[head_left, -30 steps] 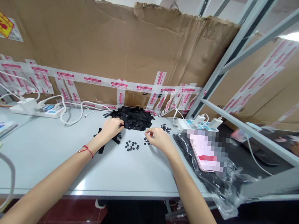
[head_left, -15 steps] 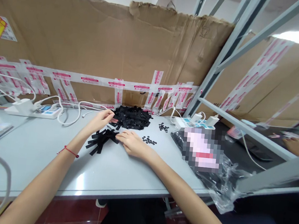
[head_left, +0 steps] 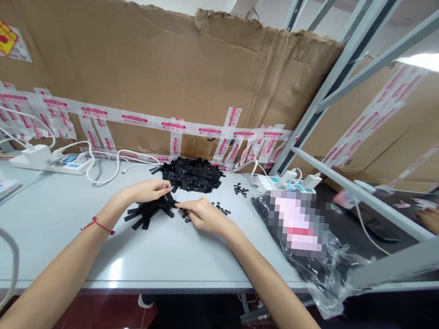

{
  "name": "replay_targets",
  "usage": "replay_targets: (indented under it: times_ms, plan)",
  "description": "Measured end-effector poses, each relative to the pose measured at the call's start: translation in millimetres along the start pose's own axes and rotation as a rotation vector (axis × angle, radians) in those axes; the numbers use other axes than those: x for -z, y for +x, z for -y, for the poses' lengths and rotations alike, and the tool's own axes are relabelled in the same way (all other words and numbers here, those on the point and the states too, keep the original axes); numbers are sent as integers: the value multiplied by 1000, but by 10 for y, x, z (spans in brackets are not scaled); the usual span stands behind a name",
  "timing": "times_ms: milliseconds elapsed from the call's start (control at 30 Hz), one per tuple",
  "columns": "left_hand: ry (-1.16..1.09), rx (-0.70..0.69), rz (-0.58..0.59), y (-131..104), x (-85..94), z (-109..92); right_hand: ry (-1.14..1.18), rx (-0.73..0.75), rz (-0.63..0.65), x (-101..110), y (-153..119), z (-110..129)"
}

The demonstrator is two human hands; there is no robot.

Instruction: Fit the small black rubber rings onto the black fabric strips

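My left hand is pinched on a short black strip above a fanned pile of black strips. Just to the right, my right hand reaches the strip's right end with its fingers pressed together; whatever lies at the fingertips is too small to make out. Behind both hands is a larger heap of black strips. Small black rings lie beside and partly behind my right hand, some also below its fingers. Farther right sits a small cluster of black pieces.
A black plastic-wrapped package lies on the white table at right. Power strips and white cables line the back. A cardboard wall and metal frame stand behind. Another person's hand shows at far right.
My left hand has moved from the large heap toward the fanned pile and now holds a strip. My right hand has shifted slightly right and down, its index finger extended to the strip.
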State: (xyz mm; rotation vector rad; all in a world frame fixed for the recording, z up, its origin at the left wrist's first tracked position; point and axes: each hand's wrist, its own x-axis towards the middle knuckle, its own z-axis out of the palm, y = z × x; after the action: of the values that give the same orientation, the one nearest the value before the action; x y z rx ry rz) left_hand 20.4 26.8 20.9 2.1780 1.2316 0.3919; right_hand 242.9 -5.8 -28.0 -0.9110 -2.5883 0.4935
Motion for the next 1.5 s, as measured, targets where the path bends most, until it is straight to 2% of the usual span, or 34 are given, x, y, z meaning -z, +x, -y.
replay_targets:
  times_ms: [167,333,433,567,633,733,867,967,1133,1233,1400,1500]
  plan:
    - [-123,-63,76,6,-53,8,-5,25,-6,-6,3,1]
    - [-36,-5,126,-32,-1,31,94,52,-54,14,-11,-56]
    - [-39,28,76,-64,41,-35,148,14,-171,16,-10,-64]
    - [-208,-47,51,-60,-3,-154,260,-50,-381,21,7,33]
    - [-288,-114,46,-43,-47,-193,350,-63,-391,34,14,99]
    - [-377,-170,-5,-21,-72,-208,515,-87,-342,65,15,151]
    - [-380,-164,-122,-16,-18,-163,773,-110,-330,122,-5,103]
    - [-354,-151,-150,-20,12,-131,829,-90,-338,165,-35,48]
    - [-417,-82,-54,18,-68,-109,737,-104,-348,191,-68,28]
    - [-554,6,44,60,-157,-112,532,-74,-388,186,-74,37]
    - [-674,63,287,59,-256,-145,4,191,-488,136,-86,12]
    - [-648,17,321,33,-275,-141,-149,254,-481,104,-95,-16]
